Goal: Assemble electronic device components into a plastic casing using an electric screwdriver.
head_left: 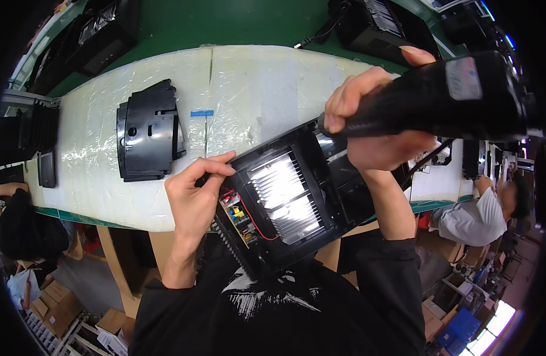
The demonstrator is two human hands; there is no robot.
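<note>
A black open device housing (267, 255) sits tilted at the bench's near edge, against my body. Inside it are shiny metal fins (287, 199), a small circuit board (240, 222) and a red wire. At its upper left corner my left hand (195, 190) pinches the rim between thumb and fingers. My right hand (368, 113) is wrapped round a thick black handheld power tool (427, 95) with a pale label. The tool's narrow end is by the housing's far edge; whether it touches there I cannot tell.
On the plastic-wrapped white bench top (237, 89) lies a curved black plastic cover (148, 133), left of a blue strip (201, 113). Other black finned units (374, 26) stand on the green surface behind. People sit at both sides; cardboard boxes (56, 302) are at lower left.
</note>
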